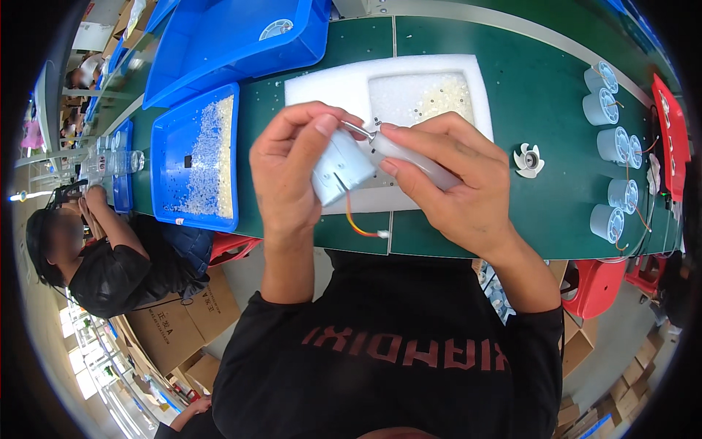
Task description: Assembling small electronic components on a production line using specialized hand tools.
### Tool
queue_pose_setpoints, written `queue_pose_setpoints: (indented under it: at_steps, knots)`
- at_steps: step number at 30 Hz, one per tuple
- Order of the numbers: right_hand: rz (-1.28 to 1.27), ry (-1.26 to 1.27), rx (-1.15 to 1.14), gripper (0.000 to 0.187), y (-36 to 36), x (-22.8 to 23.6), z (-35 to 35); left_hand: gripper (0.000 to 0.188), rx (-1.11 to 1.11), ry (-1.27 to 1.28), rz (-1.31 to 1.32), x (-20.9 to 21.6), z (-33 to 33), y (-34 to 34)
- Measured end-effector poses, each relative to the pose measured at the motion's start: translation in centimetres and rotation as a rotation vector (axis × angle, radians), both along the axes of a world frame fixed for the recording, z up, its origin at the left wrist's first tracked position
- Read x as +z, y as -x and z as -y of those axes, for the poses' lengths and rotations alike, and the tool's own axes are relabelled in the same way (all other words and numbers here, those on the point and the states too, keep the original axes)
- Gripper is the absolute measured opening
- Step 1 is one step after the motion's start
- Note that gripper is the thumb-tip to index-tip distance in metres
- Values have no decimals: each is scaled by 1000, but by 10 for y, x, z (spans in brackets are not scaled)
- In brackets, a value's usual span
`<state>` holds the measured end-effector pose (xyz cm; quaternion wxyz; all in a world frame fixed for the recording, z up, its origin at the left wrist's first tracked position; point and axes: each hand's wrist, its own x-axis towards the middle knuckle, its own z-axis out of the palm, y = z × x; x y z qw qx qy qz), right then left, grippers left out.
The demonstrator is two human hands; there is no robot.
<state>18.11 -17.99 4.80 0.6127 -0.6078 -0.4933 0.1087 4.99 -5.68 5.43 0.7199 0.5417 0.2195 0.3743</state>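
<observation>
My left hand (284, 164) is wrapped round a light-blue plastic housing (341, 167), tilted in front of me. Red, yellow and black wires (351, 214) trail from it to a small white connector (382, 234). Between the fingers and thumb of my right hand (468, 164) is a screwdriver (420, 162) with a pale handle. Its metal shaft points left to the housing's far edge, by my left fingertips; the exact tip contact is hidden. Beneath both hands lies a white foam tray (322, 86), its recess holding small pale pieces (447, 102). A white fan wheel (528, 160) rests to the right.
At left on the green table (504, 88) stands a shallow blue tray (167, 164) of small clear and cream pieces. A deep blue bin (212, 69) sits behind it. Several light-blue cups with wires (613, 144) line the right side. Another person (102, 256) sits at left.
</observation>
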Motion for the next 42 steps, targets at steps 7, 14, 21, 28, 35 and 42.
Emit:
queue_pose_setpoints:
  at_steps: [7,14,21,28,35,42]
  knots:
    - [95,93,-158,27,-31,11,37,12,-63,-265,-276,51,-39,3]
    - [-253,44,-265,16,-37,-1,58,16,-38,-695,-306,88,-48,-81]
    - [-136,92,-513,12,-45,-2,98,21,-134,-1043,-641,79,-114,-270]
    - [-348,204,-850,10,-51,-32,168,21,23,-1556,-600,48,-156,-351]
    - [-78,381,-628,21,-59,-35,158,18,-121,-1298,-723,56,-172,-336]
    - [193,526,-521,43,-66,-28,122,15,-110,-750,-652,54,-161,-306]
